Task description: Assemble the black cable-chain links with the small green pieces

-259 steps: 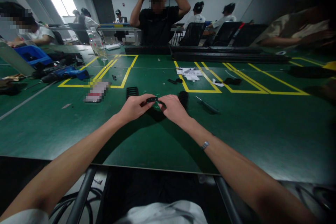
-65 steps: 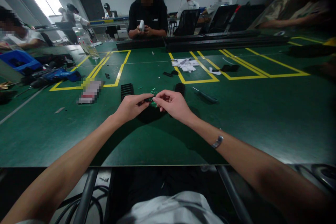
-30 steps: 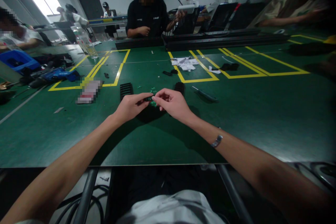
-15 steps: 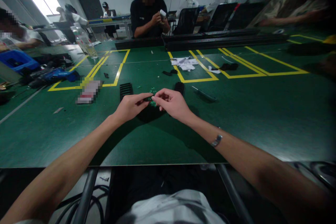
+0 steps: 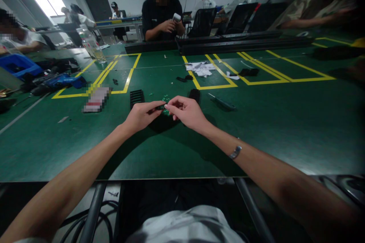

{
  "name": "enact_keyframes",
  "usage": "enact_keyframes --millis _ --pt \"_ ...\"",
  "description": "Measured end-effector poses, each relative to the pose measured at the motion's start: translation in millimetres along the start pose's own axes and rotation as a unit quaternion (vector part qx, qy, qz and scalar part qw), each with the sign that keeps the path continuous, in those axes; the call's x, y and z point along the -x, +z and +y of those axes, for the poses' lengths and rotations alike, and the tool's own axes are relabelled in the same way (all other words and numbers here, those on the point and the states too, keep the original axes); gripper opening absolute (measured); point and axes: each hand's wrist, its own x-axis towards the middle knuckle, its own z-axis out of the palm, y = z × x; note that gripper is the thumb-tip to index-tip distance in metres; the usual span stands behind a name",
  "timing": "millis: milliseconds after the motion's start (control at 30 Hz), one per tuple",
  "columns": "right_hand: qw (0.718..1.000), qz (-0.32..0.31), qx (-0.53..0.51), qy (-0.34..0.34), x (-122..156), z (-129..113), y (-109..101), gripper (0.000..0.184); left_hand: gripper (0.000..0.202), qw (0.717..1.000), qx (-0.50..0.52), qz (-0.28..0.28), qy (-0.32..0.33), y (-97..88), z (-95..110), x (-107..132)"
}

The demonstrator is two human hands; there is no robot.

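Observation:
My left hand (image 5: 141,115) and my right hand (image 5: 186,113) meet above the green table (image 5: 171,152), fingers curled. Between their fingertips they pinch a small dark part (image 5: 160,108) with a bit of green at its right end. I cannot make out its shape. A black ribbed tray (image 5: 137,98) lies just beyond my left hand. A small black block (image 5: 195,95) sits just beyond my right hand. A dark slim tool (image 5: 222,102) lies to the right of that block.
Yellow tape boxes (image 5: 125,79) mark the table. White paper scraps (image 5: 201,69) lie in one box. A blue power tool (image 5: 61,81) and a blue bin (image 5: 19,64) are at the left. A person in black (image 5: 162,11) works opposite behind long black rails (image 5: 228,43).
My hands have stayed in place with the small part pinched between them. The person opposite has shifted a white object in the hands.

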Motion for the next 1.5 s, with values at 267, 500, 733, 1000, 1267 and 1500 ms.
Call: enact_keyframes --millis 267,500,733,1000,1267,1500 --pt "1.000 -0.005 -0.004 -0.001 -0.1 -1.2 -0.7 0.029 0.027 1.000 0.008 0.007 0.003 -0.1 0.4 0.1" --pt "1.000 -0.010 -0.018 -0.001 -0.5 1.8 -0.2 0.030 0.028 1.000 0.010 0.014 0.012 0.5 -0.2 0.9" --pt "1.000 -0.010 -0.016 0.004 -1.4 0.3 -0.7 0.031 0.028 1.000 0.009 0.018 0.008 -0.5 1.8 0.5" --pt "1.000 -0.007 -0.024 0.010 -1.1 -1.4 -0.2 0.033 0.028 1.000 0.007 0.018 0.008 -0.7 1.8 0.9" --pt "1.000 -0.009 -0.016 0.016 -0.2 -5.9 -0.7 0.035 0.028 1.000 0.001 0.016 0.008 -0.4 2.2 0.3" --pt "0.999 -0.007 -0.032 0.015 -0.9 -3.1 0.1 0.033 0.027 1.000 -0.004 0.012 0.006 -0.6 3.9 0.0"
